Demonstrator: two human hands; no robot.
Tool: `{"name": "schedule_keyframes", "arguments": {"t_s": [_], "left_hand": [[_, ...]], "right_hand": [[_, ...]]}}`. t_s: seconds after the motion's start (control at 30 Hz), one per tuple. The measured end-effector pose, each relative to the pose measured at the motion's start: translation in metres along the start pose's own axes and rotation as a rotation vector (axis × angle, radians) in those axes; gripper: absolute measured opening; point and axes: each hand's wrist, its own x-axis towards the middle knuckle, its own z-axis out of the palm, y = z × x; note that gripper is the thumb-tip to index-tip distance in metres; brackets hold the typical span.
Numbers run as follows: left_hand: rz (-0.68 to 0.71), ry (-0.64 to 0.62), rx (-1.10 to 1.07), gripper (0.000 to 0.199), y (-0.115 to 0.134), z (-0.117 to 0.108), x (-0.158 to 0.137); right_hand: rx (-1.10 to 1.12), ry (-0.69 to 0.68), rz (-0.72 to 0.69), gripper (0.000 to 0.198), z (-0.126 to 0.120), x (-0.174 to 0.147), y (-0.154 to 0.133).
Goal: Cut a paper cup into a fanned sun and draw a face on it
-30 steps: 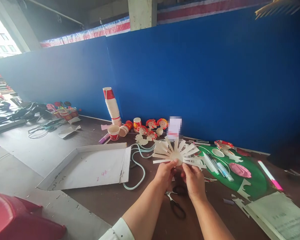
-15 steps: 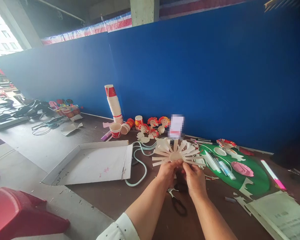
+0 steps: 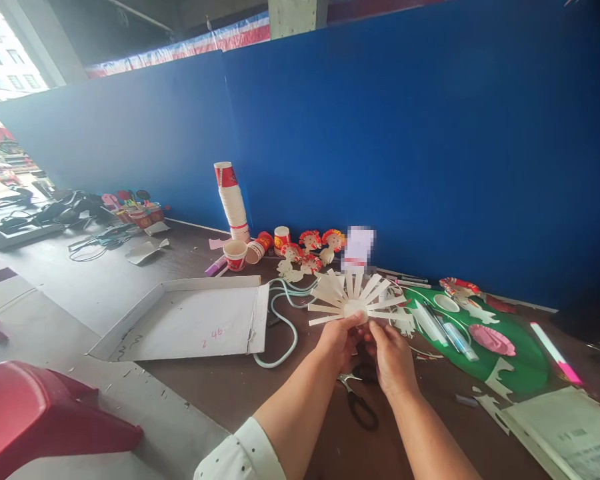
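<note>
Both hands hold a paper cup (image 3: 354, 308) cut into strips, its pale strips fanned out around the round base. My left hand (image 3: 341, 340) is closed on it, the thumb pressing on the edge of the base. Pinched at the lower right side of the base is my right hand (image 3: 394, 357), its fingertips partly hidden. Below the hands, black-handled scissors (image 3: 363, 410) lie on the dark table (image 3: 290, 413). Behind the cut cup sit several small paper figures with red fringes (image 3: 310, 240).
A white cardboard tray (image 3: 180, 327) and a pale cable (image 3: 295, 333) lie to the left. Stacked cups (image 3: 233, 207) rise near the blue partition (image 3: 380, 147). Markers (image 3: 460, 343) and a pink paper piece (image 3: 493, 340) rest on a green sheet (image 3: 525, 363). A red stool (image 3: 45, 413) stands lower left.
The fanned strips at the top and right have shifted, with more of them now pointing upward. Both hands keep hold of the cut cup. The whole view has moved slightly.
</note>
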Motion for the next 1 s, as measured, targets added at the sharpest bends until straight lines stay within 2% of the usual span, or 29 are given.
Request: {"name": "schedule_keyframes", "arguments": {"t_s": [0.17, 0.3, 0.53, 0.7, 1.0], "left_hand": [[-0.026, -0.02, -0.055, 0.025, -0.0026, -0.0026, 0.0021], [-0.04, -0.01, -0.056, 0.029, -0.0043, -0.0013, 0.0005], [0.024, -0.036, -0.001, 0.039, -0.0085, 0.0006, -0.0003], [0.051, 0.024, 0.036, 0.035, -0.0093, 0.0013, -0.0006], [0.009, 0.087, 0.011, 0.027, -0.0054, 0.0021, -0.0021]], "right_hand": [[0.016, -0.005, -0.01, 0.033, -0.0002, -0.001, 0.0014], [-0.053, 0.016, 0.005, 0.037, 0.0018, -0.0044, -0.0024], [-0.028, 0.04, -0.003, 0.036, -0.0004, -0.0012, 0.0035], [-0.015, 0.045, -0.024, 0.031, -0.0023, 0.002, 0.0066], [0.048, -0.017, -0.015, 0.026, 0.0011, 0.0013, 0.0053]]}}
